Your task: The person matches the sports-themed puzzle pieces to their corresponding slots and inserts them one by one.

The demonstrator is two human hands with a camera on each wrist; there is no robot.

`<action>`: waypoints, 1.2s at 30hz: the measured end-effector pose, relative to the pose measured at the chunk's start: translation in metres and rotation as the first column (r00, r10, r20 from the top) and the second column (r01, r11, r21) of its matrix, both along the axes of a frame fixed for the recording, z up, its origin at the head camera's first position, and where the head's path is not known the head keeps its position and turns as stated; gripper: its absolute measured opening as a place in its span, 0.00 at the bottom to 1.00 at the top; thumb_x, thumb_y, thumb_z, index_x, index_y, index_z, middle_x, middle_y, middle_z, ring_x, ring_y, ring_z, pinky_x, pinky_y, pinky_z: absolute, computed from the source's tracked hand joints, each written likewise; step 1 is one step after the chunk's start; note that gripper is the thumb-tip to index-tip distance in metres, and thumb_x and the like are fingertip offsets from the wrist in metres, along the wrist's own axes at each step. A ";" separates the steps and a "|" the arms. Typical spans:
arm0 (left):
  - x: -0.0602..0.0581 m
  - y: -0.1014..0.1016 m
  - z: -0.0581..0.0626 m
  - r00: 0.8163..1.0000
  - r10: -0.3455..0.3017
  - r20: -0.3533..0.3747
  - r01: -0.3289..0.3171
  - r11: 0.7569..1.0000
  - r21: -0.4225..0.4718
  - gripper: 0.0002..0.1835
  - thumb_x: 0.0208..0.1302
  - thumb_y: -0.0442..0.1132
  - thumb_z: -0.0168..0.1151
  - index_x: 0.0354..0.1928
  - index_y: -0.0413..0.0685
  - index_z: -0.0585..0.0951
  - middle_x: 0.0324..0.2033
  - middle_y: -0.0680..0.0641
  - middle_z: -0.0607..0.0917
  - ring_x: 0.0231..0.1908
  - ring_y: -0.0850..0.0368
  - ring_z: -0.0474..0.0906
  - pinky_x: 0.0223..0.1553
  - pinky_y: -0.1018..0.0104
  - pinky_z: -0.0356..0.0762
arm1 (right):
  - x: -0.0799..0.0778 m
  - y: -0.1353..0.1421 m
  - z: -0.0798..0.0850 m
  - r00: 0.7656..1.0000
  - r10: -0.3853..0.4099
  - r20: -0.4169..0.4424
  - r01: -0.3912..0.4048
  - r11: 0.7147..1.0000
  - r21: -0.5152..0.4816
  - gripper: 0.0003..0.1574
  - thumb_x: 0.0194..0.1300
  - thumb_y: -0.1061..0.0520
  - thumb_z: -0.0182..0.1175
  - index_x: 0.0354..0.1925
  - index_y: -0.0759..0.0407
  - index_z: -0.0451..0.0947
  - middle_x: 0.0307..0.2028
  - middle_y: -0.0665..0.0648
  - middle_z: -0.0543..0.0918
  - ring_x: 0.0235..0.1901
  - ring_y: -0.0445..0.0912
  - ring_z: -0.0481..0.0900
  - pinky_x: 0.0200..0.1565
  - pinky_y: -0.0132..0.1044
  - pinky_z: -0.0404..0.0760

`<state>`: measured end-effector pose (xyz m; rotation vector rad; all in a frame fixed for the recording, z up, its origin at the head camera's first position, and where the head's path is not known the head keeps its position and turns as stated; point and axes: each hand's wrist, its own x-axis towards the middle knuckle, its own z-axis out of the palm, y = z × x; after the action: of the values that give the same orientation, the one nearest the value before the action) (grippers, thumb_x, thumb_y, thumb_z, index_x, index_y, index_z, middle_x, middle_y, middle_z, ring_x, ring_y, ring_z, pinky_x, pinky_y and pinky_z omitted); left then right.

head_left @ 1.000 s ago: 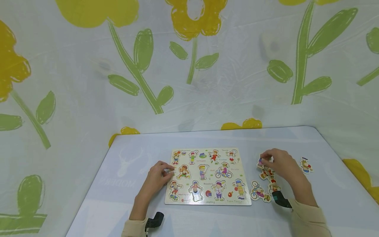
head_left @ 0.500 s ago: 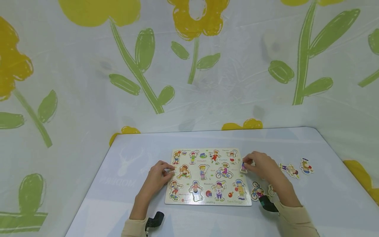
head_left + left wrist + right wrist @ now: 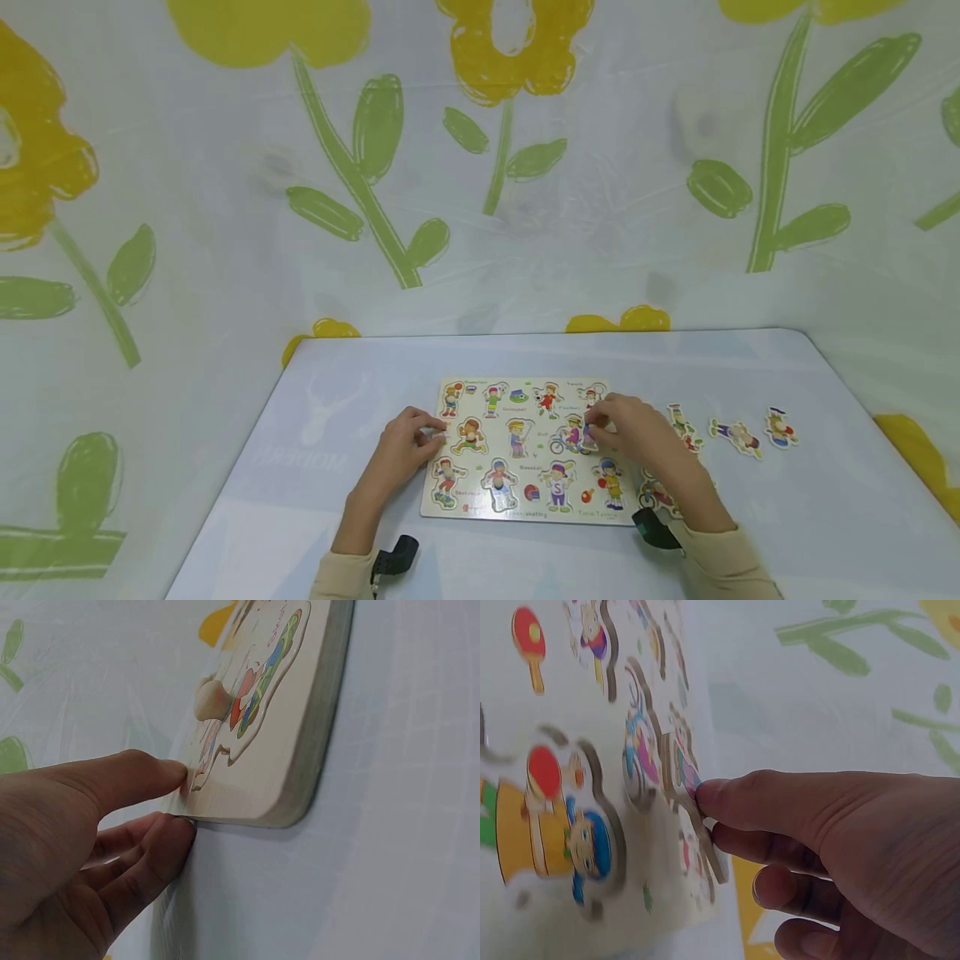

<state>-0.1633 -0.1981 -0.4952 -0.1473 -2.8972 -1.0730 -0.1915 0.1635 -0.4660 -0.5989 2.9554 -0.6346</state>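
A wooden puzzle board [image 3: 487, 450] printed with sports figures lies on the table. My left hand [image 3: 408, 442] holds its left edge, the thumb on the face and the fingers curled at the edge, close to a knobbed skateboarder piece [image 3: 259, 694]. Over the board's right part, my right hand [image 3: 630, 429] pinches a puzzle piece [image 3: 684, 772] between thumb and index finger. That piece shows purple and blue and stands tilted, close over the bicycle picture [image 3: 639, 750]. Its far side is hidden. A few knobbed pieces, such as the runner [image 3: 470, 437], sit in their recesses.
Several loose pieces lie to the right of the board: one beside my right wrist [image 3: 684, 429], a sideways figure [image 3: 737, 437] and a figure farthest right [image 3: 781, 427]. A bicycle piece [image 3: 651, 493] is partly hidden by my right arm. A flower-printed cloth [image 3: 525, 275] hangs behind.
My right hand has moved left from the loose pieces, bringing one piece over the board. A sideways figure now lies apart, near the far-right piece. My left hand stays on the board's edge.
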 end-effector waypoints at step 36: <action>-0.002 0.001 -0.001 1.000 0.014 0.020 -0.014 1.000 -0.010 0.08 0.58 0.37 0.70 0.41 0.49 0.87 0.39 0.49 0.79 0.29 0.63 0.71 0.26 0.74 0.71 | 0.003 -0.099 -0.007 0.997 0.074 0.017 -0.073 0.996 -0.057 0.05 0.61 0.54 0.68 0.37 0.51 0.87 0.31 0.44 0.80 0.30 0.36 0.73 0.35 0.32 0.76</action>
<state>-0.1656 -0.1972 -0.4967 -0.1167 -2.9170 -1.0637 -0.1881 0.0649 -0.4728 -0.6986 2.8912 -0.7147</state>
